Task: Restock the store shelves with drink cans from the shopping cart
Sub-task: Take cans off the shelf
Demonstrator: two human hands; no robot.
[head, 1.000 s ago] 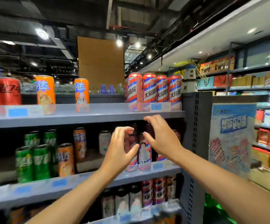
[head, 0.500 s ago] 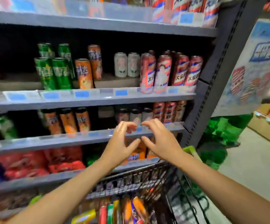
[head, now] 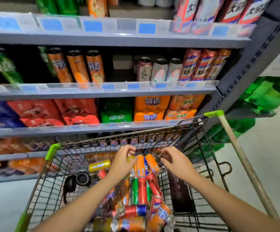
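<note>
A wire shopping cart [head: 51,185] with green corner caps stands against the shelves, holding a pile of drink cans lying on their sides: orange cans [head: 141,163], a red can [head: 142,190], a green can [head: 135,190] and a yellow can [head: 99,165]. My left hand [head: 122,163] and my right hand [head: 176,162] hover over the far end of the pile, fingers loosely curled, holding nothing. The orange cans lie between the two hands. The grey shelf [head: 102,92] above carries upright orange cans [head: 94,67] and red-white-blue cans [head: 190,66].
A black round object [head: 83,179] and a dark pack [head: 177,190] also lie in the cart. The cart's handle bar [head: 241,158] runs down the right side. Multipacks [head: 149,109] fill the lower shelf. Green wrapped packs [head: 266,96] sit on the floor to the right of the shelf upright.
Both hands have dropped from the shelf of red-white-blue cans down into the cart, and my view has tilted down with them. The hands have spread slightly apart.
</note>
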